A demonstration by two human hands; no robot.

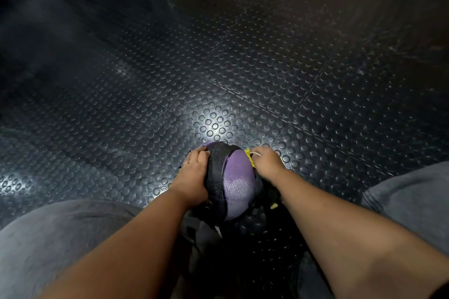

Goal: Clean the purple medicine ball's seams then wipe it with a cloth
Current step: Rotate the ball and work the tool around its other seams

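Purple medicine ball (239,183) on floor (218,80), betw. hands | L hand (194,172): fingers flat on ball, steadying | R hand (266,162): fingers pinch yellow brush (250,159), bristles on ball just inboard of fingers, brush lengthwise along its curve.

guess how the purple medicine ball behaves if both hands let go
Round and sitting on a flat studded floor, the medicine ball would probably roll; the left hand seems to steady it. Its textured skin is likely not slippery.

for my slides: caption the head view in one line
Left hand steadies the purple medicine ball; right hand holds a yellow brush against it.
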